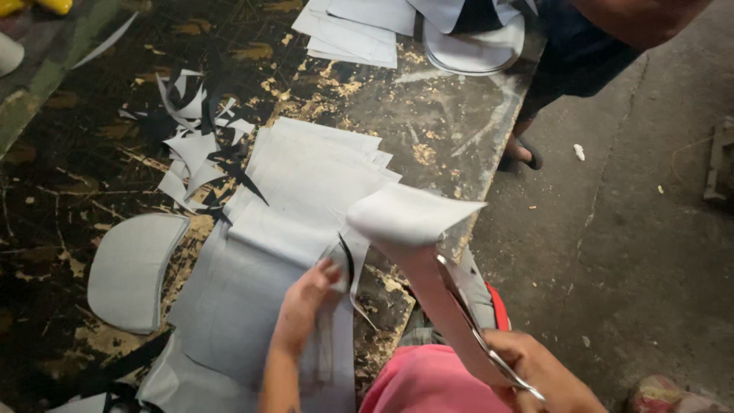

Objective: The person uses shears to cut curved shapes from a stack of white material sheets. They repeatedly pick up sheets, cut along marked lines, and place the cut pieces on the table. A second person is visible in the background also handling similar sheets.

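Far left on the scarred dark worktable (pixel 69 183): a curved grey cut piece (pixel 130 269), lying flat and apart from the rest. Above and just right of it, a litter of pale and black offcuts (pixel 197 138). Next along, a stack of grey sheets (pixel 306 191), fanned at the top edge and running down toward the near edge of the table. Left hand (pixel 302 300) pressed on the lower part of that stack, fingers curled onto a sheet's edge beside a thin dark curved strip; holding the sheet down rather than gripping round it. Further right, a grey sheet being cut (pixel 409 216), lifted off the table and curling over at its top. Right hand (pixel 539 371) at the bottom right, closed round the handles of scissors (pixel 466 310), blades up along the lifted sheet; blade gap not clear enough to tell. Top right, more stacked grey pieces (pixel 470 50) and another person's sandalled foot (pixel 524 151) on the concrete floor.
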